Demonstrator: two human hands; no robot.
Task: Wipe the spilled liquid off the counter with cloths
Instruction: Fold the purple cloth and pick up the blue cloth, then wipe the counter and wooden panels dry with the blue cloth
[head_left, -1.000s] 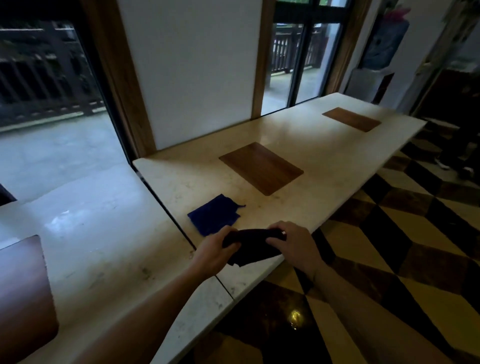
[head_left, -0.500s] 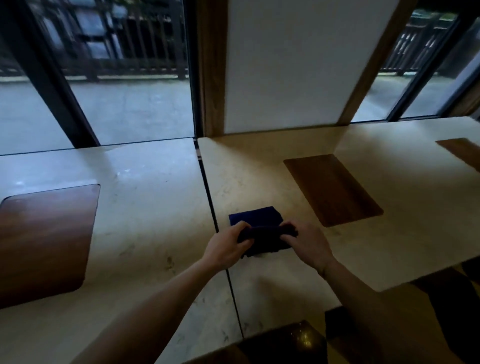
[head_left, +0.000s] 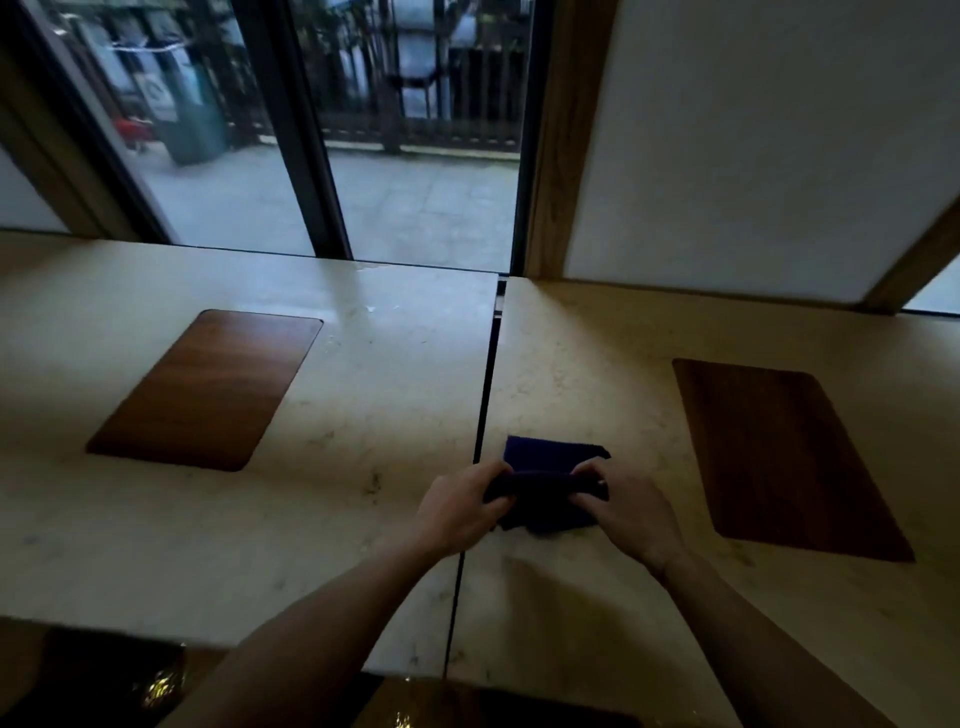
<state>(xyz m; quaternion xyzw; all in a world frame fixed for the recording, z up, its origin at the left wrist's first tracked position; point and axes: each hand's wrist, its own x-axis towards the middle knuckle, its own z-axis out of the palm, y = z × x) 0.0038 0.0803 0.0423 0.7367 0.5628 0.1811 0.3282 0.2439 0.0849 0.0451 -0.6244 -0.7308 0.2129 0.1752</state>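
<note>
Head view, inspection notes, nearest items first.

**Inspector:** State of the hands?

**Assistant:** Both are over the right slab of the counter (head_left: 571, 597), just right of the dark seam (head_left: 480, 415). The left hand (head_left: 457, 512) has its fingers curled round the left end of a dark cloth (head_left: 543, 499). The right hand (head_left: 626, 512) pinches the right end of the same cloth. Neither hand is slack.

**Inspector:** Where does the cloth sit?

**Assistant:** Bunched between the two hands, its lower edge hanging down to the counter or very near it; I cannot tell whether it touches. Directly beyond it a blue cloth (head_left: 556, 452) lies flat on the counter, its near edge hidden by the held one.

**Inspector:** Handling assessment?

**Assistant:** In my judgement both cloths are light, limp and not fragile. They will fold and drag rather than slide. Hold at the two ends for folding, as now; for wiping, a flat palm on a folded pad should serve better. A wet cloth would be heavier and could drip.

**Inspector:** The spill?

**Assistant:** Not positively located. Faint pale specks show on the far part of the left slab near the window (head_left: 415, 208); too small to confirm as liquid.

**Inspector:** Other items?

**Assistant:** A wooden inlay (head_left: 208, 389) on the left slab, another wooden inlay (head_left: 779, 457) on the right.
</note>
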